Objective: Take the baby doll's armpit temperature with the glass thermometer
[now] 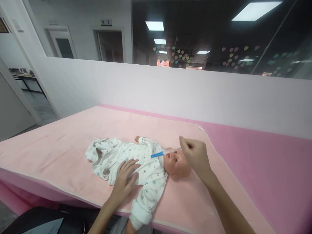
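A baby doll (176, 164) lies on its back, its head to the right, in a white printed sleepsuit (146, 170). My left hand (127, 178) rests on the doll's torso, fingers stretched out and holding nothing. Closed in a pinch above the doll's head, my right hand (195, 154) grips a slim clear stick with a blue end (157, 154). This stick points left across the doll's face, its blue end over the upper chest. Its exact kind is hard to make out, and the end in my fingers is hidden.
A pale pink sheet (60, 143) covers the table, over a darker pink cloth (268, 156). Behind stands a white wall (170, 91) with a window (207, 35) above it. A black chair or bag (41, 217) is below the front edge.
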Available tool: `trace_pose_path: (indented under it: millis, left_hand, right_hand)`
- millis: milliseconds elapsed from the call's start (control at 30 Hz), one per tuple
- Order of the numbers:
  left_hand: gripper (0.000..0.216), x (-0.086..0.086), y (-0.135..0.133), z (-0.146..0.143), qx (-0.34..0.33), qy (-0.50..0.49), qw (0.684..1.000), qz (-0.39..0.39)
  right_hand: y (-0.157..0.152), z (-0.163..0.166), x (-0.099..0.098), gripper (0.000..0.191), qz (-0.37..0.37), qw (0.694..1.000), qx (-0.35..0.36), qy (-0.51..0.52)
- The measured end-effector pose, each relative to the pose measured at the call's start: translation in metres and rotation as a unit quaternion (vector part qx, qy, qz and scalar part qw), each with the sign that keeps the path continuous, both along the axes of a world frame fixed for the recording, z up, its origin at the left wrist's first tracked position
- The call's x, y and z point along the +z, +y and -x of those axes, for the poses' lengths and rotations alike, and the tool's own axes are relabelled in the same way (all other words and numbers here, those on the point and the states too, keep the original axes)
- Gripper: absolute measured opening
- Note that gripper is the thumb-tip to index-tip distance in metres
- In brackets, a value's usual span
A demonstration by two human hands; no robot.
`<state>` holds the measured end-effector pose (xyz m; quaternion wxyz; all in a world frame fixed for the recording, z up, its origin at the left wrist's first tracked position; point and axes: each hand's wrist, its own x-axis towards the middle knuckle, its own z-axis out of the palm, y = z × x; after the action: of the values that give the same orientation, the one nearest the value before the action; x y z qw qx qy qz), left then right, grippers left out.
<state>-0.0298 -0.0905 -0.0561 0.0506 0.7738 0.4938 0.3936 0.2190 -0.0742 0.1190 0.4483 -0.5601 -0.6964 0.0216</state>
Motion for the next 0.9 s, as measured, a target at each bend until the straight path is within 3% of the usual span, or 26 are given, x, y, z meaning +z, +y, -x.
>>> trace_pose_path:
  millis: [100, 200, 300, 400, 633, 900]
  left_hand:
    - [0.026, 0.0, 0.0, 0.0, -0.002, -0.002, 1.0, 0.003]
    - [0.027, -0.001, 0.0, 0.001, -0.004, -0.006, 1.0, 0.004]
    - [0.026, -0.001, 0.0, 0.001, -0.004, -0.008, 1.0, 0.002]
    - [0.027, 0.0, 0.001, 0.001, -0.005, -0.011, 1.0, -0.001]
    - [0.026, -0.001, 0.0, 0.0, -0.002, -0.021, 1.0, -0.011]
    - [0.028, -0.003, 0.0, 0.001, -0.009, -0.014, 1.0, -0.022]
  right_hand:
    - [-0.031, -0.005, -0.026, 0.046, -0.12, 0.989, -0.03, -0.081]
    - [-0.056, -0.013, -0.064, 0.046, -0.221, 0.957, -0.116, -0.149]
    - [-0.072, -0.018, -0.102, 0.046, -0.24, 0.939, -0.165, -0.182]
    - [-0.081, -0.016, -0.127, 0.046, -0.221, 0.942, -0.176, -0.181]
    - [-0.083, -0.004, -0.148, 0.042, -0.168, 0.96, -0.145, -0.17]
    - [-0.096, -0.006, -0.169, 0.043, -0.158, 0.952, -0.171, -0.197]
